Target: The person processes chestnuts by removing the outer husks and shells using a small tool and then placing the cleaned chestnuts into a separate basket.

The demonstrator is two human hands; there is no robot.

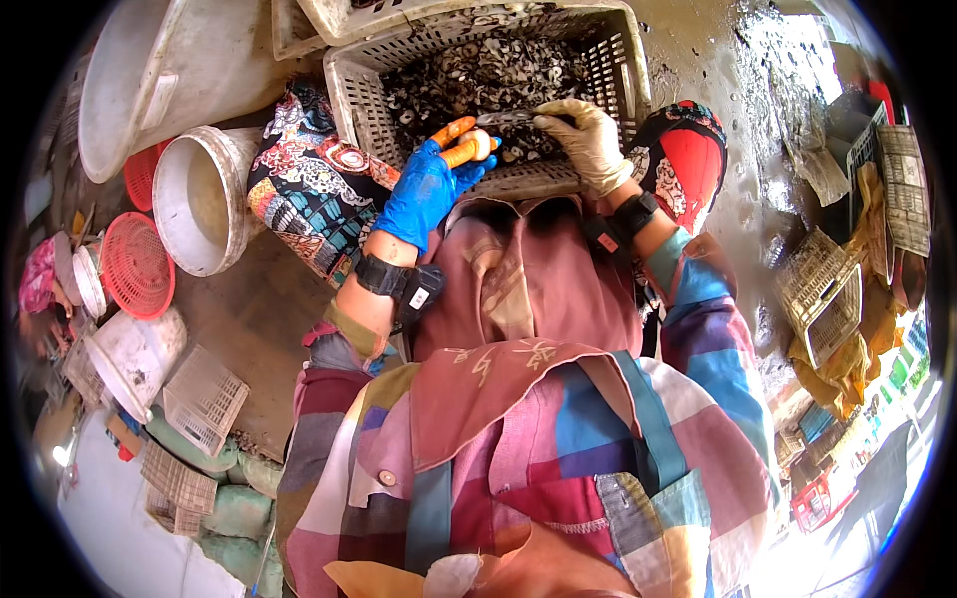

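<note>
My left hand (pixel 428 183), in a blue glove with orange coverings on some fingers, is over the near left part of a pale plastic crate (pixel 357 123). A pale round piece (pixel 476 142) shows at its fingers; I cannot tell whether it is held or worn. My right hand (pixel 594 146), in a cream glove, pinches a slender grey object (pixel 508 118) between thumb and fingers. That object's left end is close to an orange left fingertip; contact is unclear. Below lie many small dark and pale shells (pixel 486 63) filling the crate's bottom.
At left stand a large pale tub (pixel 123 97), a white bucket (pixel 161 217), a red plastic basket (pixel 138 261) and a tipped white bucket (pixel 142 366). Another person's hand (pixel 61 299) shows at far left. Stacked crates (pixel 819 288) are at right, beside wet floor (pixel 729 172).
</note>
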